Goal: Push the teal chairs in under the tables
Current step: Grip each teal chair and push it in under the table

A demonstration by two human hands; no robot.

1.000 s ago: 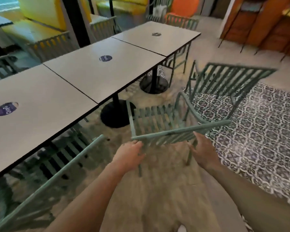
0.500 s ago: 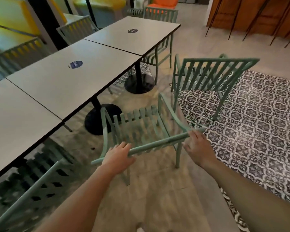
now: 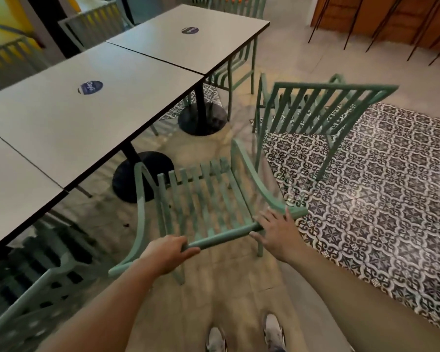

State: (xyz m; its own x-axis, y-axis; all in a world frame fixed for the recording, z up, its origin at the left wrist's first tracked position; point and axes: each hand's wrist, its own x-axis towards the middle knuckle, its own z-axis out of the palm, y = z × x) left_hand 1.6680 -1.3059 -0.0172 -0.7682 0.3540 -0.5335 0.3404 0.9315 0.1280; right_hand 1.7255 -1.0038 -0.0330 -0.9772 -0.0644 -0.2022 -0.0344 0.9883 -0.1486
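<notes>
Both bare forearms are extended forward. The left hand (image 3: pixel 168 254) is curled in a grip around a rail. The right hand (image 3: pixel 277 231) is laid flatter, fingers spread.

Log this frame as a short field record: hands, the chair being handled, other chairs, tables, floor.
left hand: grips the top rail of the held chair
right hand: fingers spread, resting on the same rail
held chair position: out from the middle table, not yet under it
second chair: stands apart on the patterned tile floor
far chair: tucked under the far table
</notes>
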